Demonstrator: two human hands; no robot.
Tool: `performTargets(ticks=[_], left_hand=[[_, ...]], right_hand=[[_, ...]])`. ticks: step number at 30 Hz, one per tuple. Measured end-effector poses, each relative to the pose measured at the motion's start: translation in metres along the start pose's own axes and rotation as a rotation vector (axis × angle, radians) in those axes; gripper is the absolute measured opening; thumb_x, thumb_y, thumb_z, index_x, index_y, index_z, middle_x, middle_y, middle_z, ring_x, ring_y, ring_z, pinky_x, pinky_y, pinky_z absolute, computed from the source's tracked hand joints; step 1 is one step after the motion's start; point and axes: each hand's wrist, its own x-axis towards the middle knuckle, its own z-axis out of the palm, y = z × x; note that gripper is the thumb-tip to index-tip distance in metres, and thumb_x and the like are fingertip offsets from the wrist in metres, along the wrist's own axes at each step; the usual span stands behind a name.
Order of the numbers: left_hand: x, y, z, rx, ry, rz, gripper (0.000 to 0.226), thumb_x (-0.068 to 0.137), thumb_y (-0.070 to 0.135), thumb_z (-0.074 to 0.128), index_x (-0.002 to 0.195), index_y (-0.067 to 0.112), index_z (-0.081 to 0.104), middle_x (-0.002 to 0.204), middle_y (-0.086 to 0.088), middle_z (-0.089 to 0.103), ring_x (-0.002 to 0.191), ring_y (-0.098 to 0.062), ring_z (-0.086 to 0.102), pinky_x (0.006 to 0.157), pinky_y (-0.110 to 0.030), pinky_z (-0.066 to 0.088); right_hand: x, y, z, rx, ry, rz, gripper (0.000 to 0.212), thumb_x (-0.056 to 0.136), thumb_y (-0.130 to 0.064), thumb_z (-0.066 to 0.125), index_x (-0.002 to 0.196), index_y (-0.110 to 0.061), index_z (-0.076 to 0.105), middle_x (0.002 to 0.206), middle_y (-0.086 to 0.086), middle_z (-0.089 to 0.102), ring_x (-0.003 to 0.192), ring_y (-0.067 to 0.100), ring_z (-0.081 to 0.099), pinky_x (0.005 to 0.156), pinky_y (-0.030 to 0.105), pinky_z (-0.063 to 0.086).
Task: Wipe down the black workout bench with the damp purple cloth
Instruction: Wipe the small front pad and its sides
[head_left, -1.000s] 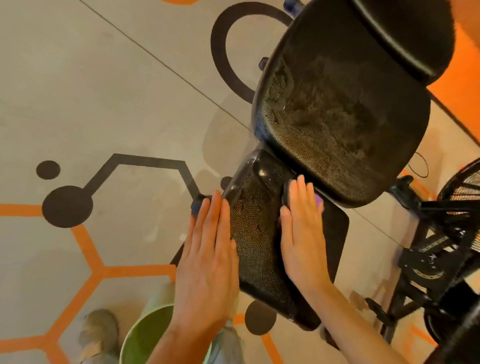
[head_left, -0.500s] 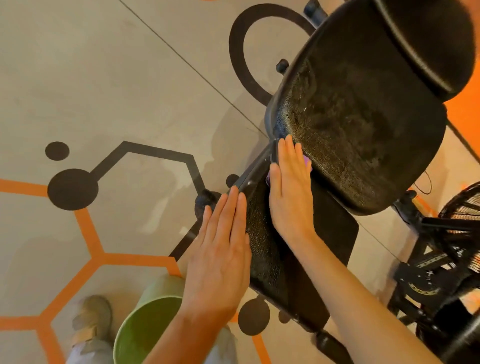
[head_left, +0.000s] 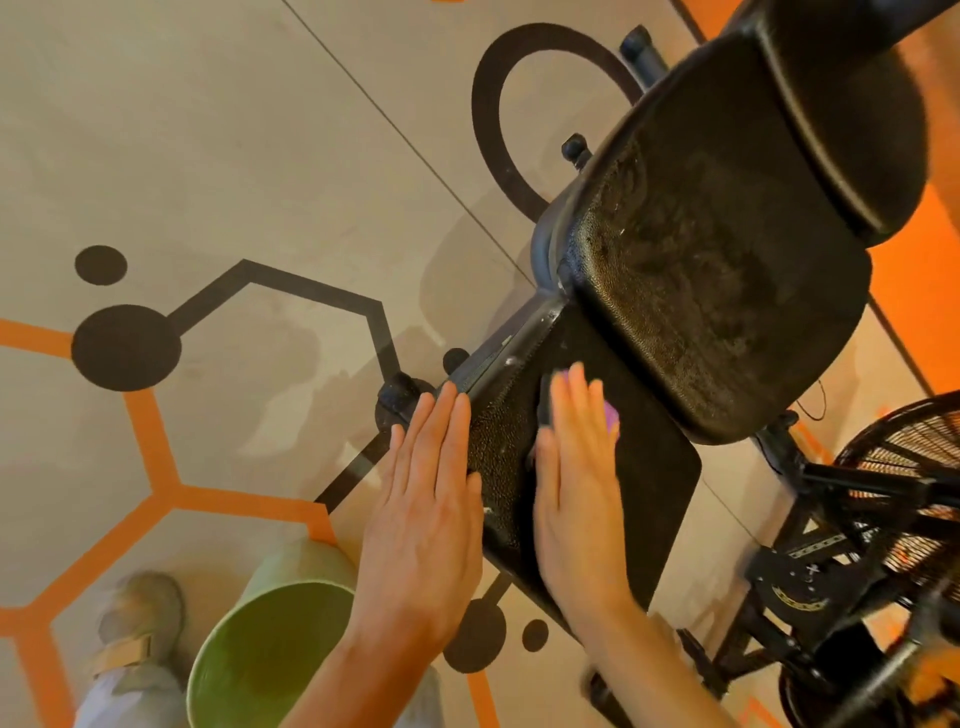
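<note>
The black workout bench (head_left: 717, 291) runs from the lower middle to the upper right, its textured pads streaked with damp marks. My right hand (head_left: 576, 483) lies flat, fingers straight, on the bench's lower seat pad (head_left: 654, 483), pressing the purple cloth (head_left: 611, 415) beneath it. Only a small purple edge shows past my fingers. My left hand (head_left: 426, 509) rests flat with straight fingers against the left side edge of the same pad, holding nothing.
A green bucket (head_left: 270, 649) stands on the floor below my left hand, beside my shoe (head_left: 137, 623). A black fan and exercise machine frame (head_left: 857, 519) crowd the lower right. The floor carries orange and black hexagon markings.
My right hand slid up the seat pad toward the backrest with the cloth, then came back down the pad. My left hand stayed on the pad's left edge.
</note>
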Motion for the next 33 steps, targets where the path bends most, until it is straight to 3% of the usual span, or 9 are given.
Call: performTargets(ticks=[5, 11, 16, 21, 26, 30, 33], left_hand=[[-0.001, 0.001, 0.000, 0.010, 0.006, -0.002, 0.056, 0.099, 0.025, 0.022, 0.153, 0.012, 0.013, 0.160, -0.008, 0.024, 0.150, -0.020, 0.020, 0.119, -0.045, 0.019], [-0.002, 0.001, -0.001, -0.012, 0.018, 0.004, 0.056, 0.099, 0.026, 0.022, 0.153, 0.013, 0.013, 0.159, -0.008, 0.025, 0.149, -0.021, 0.023, 0.118, -0.047, 0.021], [-0.001, 0.002, 0.000, -0.009, 0.040, 0.014, 0.055, 0.100, 0.026, 0.023, 0.153, 0.013, 0.014, 0.159, -0.009, 0.026, 0.149, -0.022, 0.022, 0.118, -0.046, 0.018], [-0.002, 0.002, 0.000, -0.023, 0.031, -0.007, 0.055, 0.100, 0.026, 0.022, 0.153, 0.012, 0.015, 0.159, -0.009, 0.025, 0.150, -0.021, 0.020, 0.118, -0.046, 0.020], [0.000, 0.001, 0.000, -0.012, 0.044, 0.013, 0.055, 0.099, 0.025, 0.026, 0.151, 0.012, 0.016, 0.157, -0.010, 0.030, 0.147, -0.024, 0.026, 0.116, -0.049, 0.024], [-0.001, 0.001, 0.001, -0.032, 0.020, -0.007, 0.056, 0.100, 0.027, 0.023, 0.153, 0.014, 0.012, 0.160, -0.007, 0.022, 0.150, -0.020, 0.018, 0.118, -0.046, 0.016], [-0.002, 0.000, 0.002, -0.070, 0.023, -0.009, 0.055, 0.100, 0.027, 0.022, 0.153, 0.014, 0.013, 0.160, -0.006, 0.023, 0.151, -0.018, 0.016, 0.120, -0.045, 0.014]], right_hand=[[0.025, 0.005, 0.000, -0.066, 0.060, -0.037, 0.046, 0.103, -0.028, 0.024, 0.148, -0.021, 0.029, 0.157, -0.013, 0.011, 0.147, 0.002, -0.001, 0.123, 0.040, 0.006], [-0.021, -0.002, -0.001, 0.046, -0.003, 0.022, 0.048, 0.104, -0.027, 0.029, 0.149, -0.031, 0.012, 0.159, -0.017, 0.004, 0.145, -0.004, -0.006, 0.123, 0.040, 0.007], [0.058, -0.003, 0.002, -0.071, 0.116, 0.023, 0.047, 0.104, -0.021, 0.029, 0.150, -0.014, 0.023, 0.160, 0.003, 0.016, 0.149, 0.016, 0.005, 0.120, 0.047, 0.017], [0.003, 0.002, -0.007, -0.034, 0.000, 0.014, 0.048, 0.103, -0.024, 0.030, 0.148, -0.028, 0.012, 0.159, -0.013, 0.007, 0.147, 0.001, -0.004, 0.123, 0.037, 0.007], [0.067, 0.001, 0.003, -0.113, 0.120, 0.024, 0.047, 0.104, -0.022, 0.030, 0.150, -0.015, 0.023, 0.160, 0.001, 0.015, 0.149, 0.015, 0.004, 0.120, 0.047, 0.017], [0.001, -0.004, 0.001, 0.059, 0.002, -0.032, 0.048, 0.104, -0.024, 0.030, 0.149, -0.028, 0.016, 0.159, -0.016, 0.008, 0.146, -0.001, -0.002, 0.123, 0.034, 0.007], [-0.003, 0.000, -0.003, 0.054, -0.019, -0.155, 0.045, 0.104, -0.026, 0.029, 0.148, -0.028, 0.018, 0.158, -0.016, 0.010, 0.147, 0.001, 0.001, 0.122, 0.029, 0.005]])
